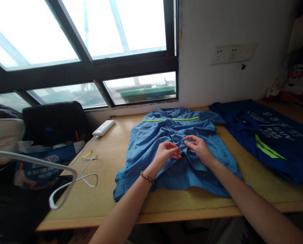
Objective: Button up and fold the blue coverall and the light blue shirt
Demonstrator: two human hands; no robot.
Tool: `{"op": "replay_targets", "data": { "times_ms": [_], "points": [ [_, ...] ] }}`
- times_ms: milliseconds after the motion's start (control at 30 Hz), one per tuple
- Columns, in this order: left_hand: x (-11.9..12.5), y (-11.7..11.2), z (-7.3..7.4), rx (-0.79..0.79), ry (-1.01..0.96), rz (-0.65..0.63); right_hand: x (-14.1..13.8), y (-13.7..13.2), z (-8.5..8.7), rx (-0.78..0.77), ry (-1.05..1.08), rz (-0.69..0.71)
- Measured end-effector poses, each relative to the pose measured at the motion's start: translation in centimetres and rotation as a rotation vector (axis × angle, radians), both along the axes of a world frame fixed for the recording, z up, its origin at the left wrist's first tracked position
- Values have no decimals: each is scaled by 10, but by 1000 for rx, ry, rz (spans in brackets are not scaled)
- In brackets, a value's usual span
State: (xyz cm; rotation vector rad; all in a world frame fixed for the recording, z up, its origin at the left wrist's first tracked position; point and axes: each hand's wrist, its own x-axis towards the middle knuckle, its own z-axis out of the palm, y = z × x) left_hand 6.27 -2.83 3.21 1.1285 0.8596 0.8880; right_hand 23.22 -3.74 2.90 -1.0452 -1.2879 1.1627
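A light blue work shirt (pixel 151 149) lies front side up on the wooden table, its collar toward the wall and a yellow-green stripe across the chest. Buttons run down its middle. My left hand (pixel 168 151), with a beaded bracelet on the wrist, pinches the shirt's front edge partway down the button line. Just to the right, my right hand (pixel 195 146) pinches the same front opening with thumb and forefinger. The fingertips of both hands are close together, and the cloth there is lifted and creased. Whether a button is between the fingers is too small to tell.
A dark blue garment (pixel 276 135) with white print lies on the table's right. On the left are a white power bank (pixel 104 127) and its looping white cable (pixel 90 174). Bags (pixel 49 166) stand beyond the wooden table's (pixel 95 203) left edge. A window and wall sockets are behind.
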Motion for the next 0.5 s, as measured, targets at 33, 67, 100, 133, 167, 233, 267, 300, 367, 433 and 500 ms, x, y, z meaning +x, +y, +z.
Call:
{"op": "replay_targets", "data": {
  "times_ms": [33,67,100,133,167,233,267,300,367,433,500],
  "points": [
    [0,0,0,13,6,8,0,0,0,0,2,0],
    [0,0,0,20,11,12,0,0,-1,0,6,1],
    [0,1,0,23,15,15,0,0,-1,-3,12,1],
    [0,1,0,22,18,19,0,1,-1,-14,27,3],
    [0,0,1,20,20,24,0,1,-2,-35,54,8],
    [0,0,1,17,26,33,1,1,-3,-96,129,31],
    [0,0,2,16,30,35,1,2,-3,-129,164,45],
    [0,0,2,17,33,37,1,2,-3,-157,190,58],
    [0,0,2,20,36,38,1,2,-4,-194,209,76],
    [0,1,1,24,39,43,1,1,-5,-202,202,88],
    [0,1,1,30,43,46,1,1,-6,-173,175,94]
  ]
}}
